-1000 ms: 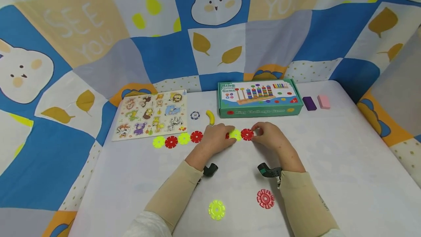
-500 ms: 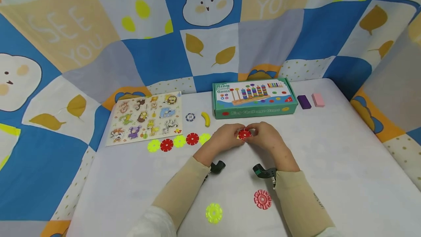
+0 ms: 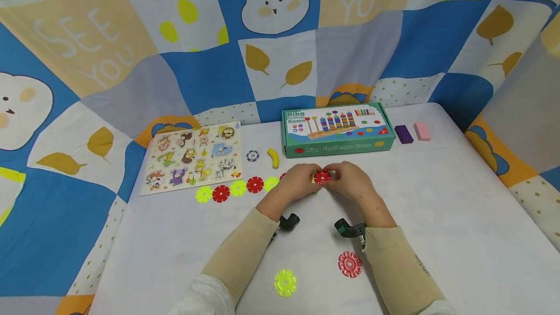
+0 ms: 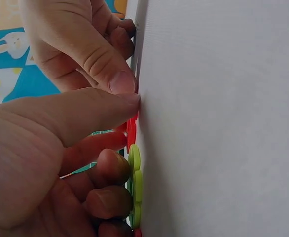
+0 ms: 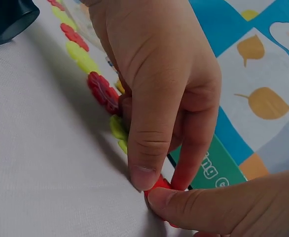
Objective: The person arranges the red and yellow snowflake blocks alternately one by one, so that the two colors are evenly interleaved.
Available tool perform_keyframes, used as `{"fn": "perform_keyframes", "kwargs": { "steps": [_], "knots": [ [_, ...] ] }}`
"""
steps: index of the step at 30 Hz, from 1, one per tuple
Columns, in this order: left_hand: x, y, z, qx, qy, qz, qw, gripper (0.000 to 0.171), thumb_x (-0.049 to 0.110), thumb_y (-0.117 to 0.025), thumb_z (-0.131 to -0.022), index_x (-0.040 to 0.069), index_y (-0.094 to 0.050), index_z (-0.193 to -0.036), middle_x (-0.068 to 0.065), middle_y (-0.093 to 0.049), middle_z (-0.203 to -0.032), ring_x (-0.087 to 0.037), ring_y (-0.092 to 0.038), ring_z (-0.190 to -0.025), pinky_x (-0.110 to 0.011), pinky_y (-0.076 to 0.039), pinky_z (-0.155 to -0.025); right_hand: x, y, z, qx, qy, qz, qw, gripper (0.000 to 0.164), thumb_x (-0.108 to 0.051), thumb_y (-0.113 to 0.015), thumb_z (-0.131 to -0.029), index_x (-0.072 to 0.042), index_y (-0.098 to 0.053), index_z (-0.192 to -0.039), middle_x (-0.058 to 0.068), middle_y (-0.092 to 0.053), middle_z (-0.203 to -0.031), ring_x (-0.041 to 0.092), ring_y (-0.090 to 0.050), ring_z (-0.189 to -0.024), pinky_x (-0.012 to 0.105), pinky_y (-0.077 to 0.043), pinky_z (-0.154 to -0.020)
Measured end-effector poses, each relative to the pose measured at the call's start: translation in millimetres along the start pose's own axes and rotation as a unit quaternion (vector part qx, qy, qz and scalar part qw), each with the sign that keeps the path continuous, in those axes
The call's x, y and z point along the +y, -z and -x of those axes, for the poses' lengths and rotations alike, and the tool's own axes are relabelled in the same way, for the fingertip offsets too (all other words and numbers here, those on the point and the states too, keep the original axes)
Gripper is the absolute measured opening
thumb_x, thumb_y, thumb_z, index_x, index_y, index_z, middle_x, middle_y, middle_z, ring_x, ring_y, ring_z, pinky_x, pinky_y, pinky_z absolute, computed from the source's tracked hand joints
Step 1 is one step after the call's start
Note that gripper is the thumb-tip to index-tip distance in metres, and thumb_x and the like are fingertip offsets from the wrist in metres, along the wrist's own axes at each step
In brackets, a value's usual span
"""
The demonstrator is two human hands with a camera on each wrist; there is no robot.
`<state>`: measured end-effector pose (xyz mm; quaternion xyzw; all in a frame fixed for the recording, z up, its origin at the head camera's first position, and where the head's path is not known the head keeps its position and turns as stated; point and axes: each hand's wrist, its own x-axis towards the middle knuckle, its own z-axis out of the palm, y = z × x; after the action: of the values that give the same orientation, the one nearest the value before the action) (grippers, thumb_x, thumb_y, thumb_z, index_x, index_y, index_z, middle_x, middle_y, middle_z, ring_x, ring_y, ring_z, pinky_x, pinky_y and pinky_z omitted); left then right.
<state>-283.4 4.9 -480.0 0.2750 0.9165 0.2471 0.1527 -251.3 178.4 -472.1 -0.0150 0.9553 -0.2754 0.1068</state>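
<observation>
A red notched plastic disc [image 3: 323,177] sits at the right end of a row of red and yellow-green discs. My left hand [image 3: 296,183] pinches its left side between thumb and finger, while the right hand [image 3: 352,182] pinches the right side. In the right wrist view the right thumb [image 5: 166,197] lies against this red disc, close to the left thumb's tip. The left wrist view shows a yellow-green disc [image 4: 135,185] standing by the curled fingers of the left hand. From the head, that hand covers part of the row. More discs, such as a yellow-green one [image 3: 203,194], continue leftward.
Nearer me lie a loose yellow-green disc [image 3: 285,283] and a loose red disc [image 3: 350,264]. Behind the hands are a green game box [image 3: 339,148], a toy banana [image 3: 273,158] and a chip [image 3: 253,155]. An animal puzzle board [image 3: 168,159] is left; purple [image 3: 404,134] and pink [image 3: 422,131] blocks are right.
My left hand has moved right along the row to the last red disc, meeting the right hand there. The head view has shifted slightly. In the last half second the hands barely move.
</observation>
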Motion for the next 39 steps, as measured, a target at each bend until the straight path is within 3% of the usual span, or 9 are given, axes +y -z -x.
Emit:
{"fn": "perform_keyframes", "kwargs": {
  "steps": [7,11,16,19,22,25,27,32,39],
  "knots": [
    [2.5,-2.7,-1.4,-0.006,-0.003,-0.045,0.9990,0.051,0.037,-0.067,-0.086,0.018,-0.056,-0.132,0.003,-0.061,-0.118,-0.014,-0.053,-0.103,-0.031,-0.045,-0.091,-2,11,4,-0.004,-0.001,-0.012,1.000,0.043,-0.032,-0.071,-0.083,-0.015,-0.062,-0.121,0.007,-0.058,-0.090,0.024,-0.052,-0.082,0.037,-0.044,-0.069],
    [3.2,-3.3,-1.0,-0.009,0.003,-0.045,0.9990,0.050,0.038,-0.066,-0.087,0.020,-0.056,-0.132,0.003,-0.061,-0.117,-0.014,-0.053,-0.102,-0.032,-0.045,-0.090,-10,24,12,-0.003,0.009,-0.023,1.000,0.041,-0.033,-0.067,-0.086,-0.014,-0.061,-0.122,0.007,-0.057,-0.090,0.022,-0.051,-0.076,0.034,-0.044,-0.064],
    [1.1,-3.6,-1.6,0.004,0.010,-0.038,0.9992,0.048,0.039,-0.066,-0.087,0.020,-0.058,-0.130,0.003,-0.061,-0.116,-0.014,-0.053,-0.103,-0.033,-0.045,-0.090,-33,40,38,-0.007,0.049,-0.044,0.998,0.031,-0.035,-0.066,-0.088,-0.015,-0.065,-0.111,0.004,-0.054,-0.083,0.019,-0.048,-0.067,0.032,-0.041,-0.056],
    [0.4,-3.4,-2.2,0.006,0.010,-0.030,0.9995,0.050,0.041,-0.065,-0.086,0.021,-0.057,-0.131,0.003,-0.060,-0.120,-0.015,-0.052,-0.108,-0.035,-0.044,-0.093,-46,37,62,-0.035,0.076,-0.053,0.995,0.023,-0.035,-0.067,-0.086,-0.017,-0.067,-0.102,0.000,-0.054,-0.079,0.017,-0.049,-0.066,0.032,-0.042,-0.056],
    [-0.1,-2.9,-2.9,0.002,0.011,-0.033,0.9994,0.051,0.040,-0.065,-0.087,0.021,-0.055,-0.133,0.003,-0.058,-0.125,-0.016,-0.050,-0.114,-0.036,-0.040,-0.098,-57,19,89,-0.096,0.119,-0.061,0.986,0.020,-0.035,-0.071,-0.083,-0.021,-0.067,-0.097,-0.006,-0.056,-0.075,0.012,-0.052,-0.067,0.030,-0.044,-0.058],
    [0.2,-1.5,-2.7,-0.003,0.013,-0.035,0.9993,0.052,0.037,-0.066,-0.087,0.021,-0.054,-0.134,0.002,-0.057,-0.127,-0.016,-0.050,-0.115,-0.036,-0.040,-0.099,-69,-10,115,-0.167,0.177,-0.063,0.968,0.025,-0.036,-0.076,-0.078,-0.022,-0.068,-0.097,-0.010,-0.057,-0.078,0.006,-0.052,-0.069,0.026,-0.046,-0.062],
    [0.4,-0.8,-2.3,-0.005,0.016,-0.034,0.9993,0.052,0.037,-0.066,-0.087,0.021,-0.053,-0.135,0.002,-0.057,-0.127,-0.016,-0.049,-0.114,-0.036,-0.040,-0.099,-76,-33,128,-0.188,0.216,-0.045,0.957,0.033,-0.038,-0.079,-0.074,-0.022,-0.067,-0.100,-0.013,-0.056,-0.084,0.003,-0.051,-0.072,0.022,-0.045,-0.065],
    [-1.0,-2.9,-1.3,-0.009,0.023,-0.033,0.9992,0.054,0.038,-0.066,-0.086,0.022,-0.052,-0.136,0.002,-0.055,-0.128,-0.016,-0.048,-0.114,-0.035,-0.041,-0.098,-86,-78,147,-0.149,0.266,0.042,0.952,0.047,-0.042,-0.085,-0.064,-0.025,-0.064,-0.103,-0.016,-0.049,-0.092,-0.002,-0.047,-0.077,0.019,-0.044,-0.067],
    [-2.2,-7.9,0.2,-0.006,0.017,-0.031,0.9993,0.054,0.039,-0.067,-0.086,0.022,-0.052,-0.135,0.002,-0.056,-0.126,-0.016,-0.049,-0.113,-0.035,-0.041,-0.097,-88,-93,152,-0.141,0.227,0.048,0.962,0.044,-0.043,-0.085,-0.061,-0.024,-0.060,-0.092,-0.017,-0.046,-0.086,0.001,-0.043,-0.072,0.020,-0.042,-0.065]
  ]
}}
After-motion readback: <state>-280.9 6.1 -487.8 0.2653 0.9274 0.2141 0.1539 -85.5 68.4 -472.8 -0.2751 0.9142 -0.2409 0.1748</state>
